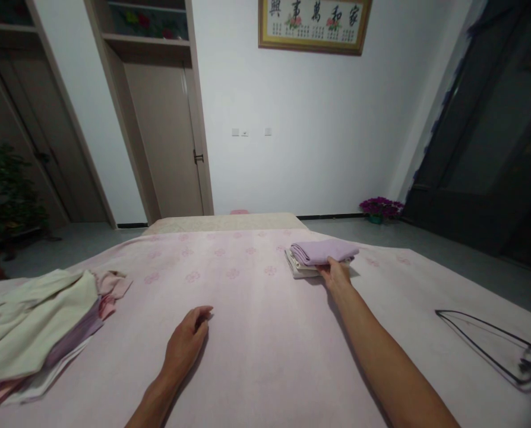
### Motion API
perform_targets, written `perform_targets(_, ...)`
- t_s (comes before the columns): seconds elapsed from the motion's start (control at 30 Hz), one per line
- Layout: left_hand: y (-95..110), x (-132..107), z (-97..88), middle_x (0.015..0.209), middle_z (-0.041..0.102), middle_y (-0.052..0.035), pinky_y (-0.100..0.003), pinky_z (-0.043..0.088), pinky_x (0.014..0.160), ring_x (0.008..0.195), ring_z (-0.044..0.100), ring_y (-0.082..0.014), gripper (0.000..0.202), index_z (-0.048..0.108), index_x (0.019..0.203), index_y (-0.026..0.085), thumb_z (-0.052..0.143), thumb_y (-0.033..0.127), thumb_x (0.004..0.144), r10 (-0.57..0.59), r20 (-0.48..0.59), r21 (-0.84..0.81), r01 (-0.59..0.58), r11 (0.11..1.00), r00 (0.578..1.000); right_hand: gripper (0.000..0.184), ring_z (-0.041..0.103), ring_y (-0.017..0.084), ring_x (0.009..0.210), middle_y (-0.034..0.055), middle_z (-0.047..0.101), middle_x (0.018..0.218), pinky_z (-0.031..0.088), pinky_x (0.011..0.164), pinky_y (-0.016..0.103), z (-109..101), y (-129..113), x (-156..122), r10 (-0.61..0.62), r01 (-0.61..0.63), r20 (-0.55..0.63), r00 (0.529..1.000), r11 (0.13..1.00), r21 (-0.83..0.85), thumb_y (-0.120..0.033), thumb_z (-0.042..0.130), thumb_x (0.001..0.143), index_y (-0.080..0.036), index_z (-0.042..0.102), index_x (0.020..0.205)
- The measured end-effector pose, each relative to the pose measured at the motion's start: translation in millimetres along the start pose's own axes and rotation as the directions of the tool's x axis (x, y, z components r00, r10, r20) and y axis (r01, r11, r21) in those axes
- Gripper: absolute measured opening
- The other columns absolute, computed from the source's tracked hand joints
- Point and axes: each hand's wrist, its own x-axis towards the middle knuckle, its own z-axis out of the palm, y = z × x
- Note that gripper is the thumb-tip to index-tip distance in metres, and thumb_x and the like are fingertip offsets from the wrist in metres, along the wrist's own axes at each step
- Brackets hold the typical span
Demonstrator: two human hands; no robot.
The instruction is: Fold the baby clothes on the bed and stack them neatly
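A folded purple cloth garment (321, 252) lies on top of a small stack of folded light-coloured cloths (302, 271) toward the far right of the pink-covered surface. My right hand (337, 273) grips the purple garment at its near edge, thumb on top and fingers partly hidden beneath. Lower down and left of centre, my left hand (187, 336) rests on the pink cover (247, 351), loosely curved, thumb and fingers apart, holding nothing. Off to its left is a loose pile of clothes (38, 321), with a cream piece over purple, white and pink ones.
A bent black wire hanger (483, 345) lies at the right side of the cover. Beyond the far edge stand a beige surface (225, 223), a white wall and a closed door (163, 131). Purple flowers (379, 207) sit on the floor, and a leafy plant (7, 190) stands at left.
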Motion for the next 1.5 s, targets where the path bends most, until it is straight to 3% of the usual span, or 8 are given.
perform_targets(0.17,1,0,-0.8,0.117,0.069,-0.004,-0.036,0.047,0.097,0.107,0.065,-0.022,0.032,0.065,0.111,0.023,0.048,0.029,0.085,-0.001,0.02,0.027,0.0,1.0,1.0,0.053,0.053,0.023,0.108,0.0054,0.058,0.115,0.041,0.105,0.043,-18,-5,-38,-0.328,0.298,-0.032,0.944,0.89,-0.345,-0.018,0.059,0.069,-0.022,0.055,0.122)
perform_targets(0.23,2,0,-1.1,0.115,0.069,-0.0036,-0.037,0.048,0.096,0.106,0.065,-0.0227,0.03,0.067,0.108,0.024,0.049,0.03,0.084,0.01,0.014,0.034,-0.01,0.999,1.0,0.05,0.047,0.027,0.117,0.009,0.057,0.123,0.033,0.109,0.044,-19,-10,-49,-0.516,0.547,0.245,0.821,0.586,-0.598,-0.021,0.061,0.073,-0.021,0.059,0.123)
perform_targets(0.3,4,0,-1.5,0.114,0.07,-0.0034,-0.037,0.048,0.096,0.106,0.065,-0.0233,0.03,0.068,0.105,0.024,0.049,0.03,0.083,0.013,0.003,0.034,-0.013,0.999,1.0,0.046,0.044,0.03,0.117,0.011,0.058,0.124,0.031,0.105,0.045,-15,-16,-54,-0.509,0.697,0.538,0.672,0.188,-0.692,-0.024,0.06,0.078,-0.021,0.061,0.124)
perform_targets(0.43,7,-1,-2.4,0.113,0.07,-0.003,-0.037,0.048,0.096,0.106,0.065,-0.023,0.029,0.069,0.103,0.024,0.049,0.029,0.083,0.012,0.004,0.034,-0.012,0.999,1.0,0.036,0.047,0.029,0.103,0.0103,0.063,0.113,0.034,0.091,0.042,2,-26,-49,-0.417,0.667,0.64,0.645,-0.103,-0.738,-0.024,0.053,0.088,-0.024,0.066,0.121)
perform_targets(0.7,9,-2,-2.5,0.11,0.07,-0.0021,-0.034,0.048,0.093,0.103,0.065,-0.0213,0.028,0.069,0.102,0.024,0.047,0.027,0.084,0.024,0.012,0.056,-0.025,0.998,1.0,0.038,0.048,0.027,0.103,0.0099,0.061,0.114,0.036,0.085,0.037,12,-11,-48,-0.329,0.701,0.711,0.621,-0.171,-0.692,-0.024,0.055,0.089,-0.026,0.066,0.125)
perform_targets(0.93,9,-1,-2.6,0.109,0.07,-0.002,-0.034,0.047,0.092,0.103,0.065,-0.0213,0.027,0.069,0.101,0.025,0.048,0.027,0.084,0.031,0.026,0.068,-0.032,0.997,0.999,0.051,0.04,0.031,0.13,0.0127,0.047,0.146,0.029,0.107,0.047,10,-11,-51,-0.336,0.764,0.764,0.551,-0.164,-0.624,-0.04,0.05,0.093,-0.024,0.049,0.142)
perform_targets(1.23,8,-3,-1.8,0.109,0.07,-0.0027,-0.034,0.046,0.092,0.102,0.064,-0.0211,0.026,0.068,0.101,0.024,0.047,0.025,0.085,0.034,0.02,0.052,-0.035,0.998,0.999,0.063,0.019,0.028,0.149,0.0102,0.028,0.161,0.012,0.119,0.055,9,23,-33,-0.113,0.78,0.799,0.591,-0.173,-0.602,-0.033,0.04,0.095,-0.018,0.027,0.155)
perform_targets(1.5,10,-4,-4.0,0.107,0.07,-0.0024,-0.033,0.047,0.09,0.101,0.064,-0.0203,0.026,0.068,0.1,0.023,0.047,0.023,0.085,0.045,0.024,0.05,-0.047,0.998,0.999,0.065,0.022,0.026,0.148,0.0096,0.029,0.161,0.019,0.119,0.05,7,10,-37,-0.074,0.766,0.786,0.614,-0.184,-0.616,-0.027,0.043,0.092,-0.019,0.028,0.155)
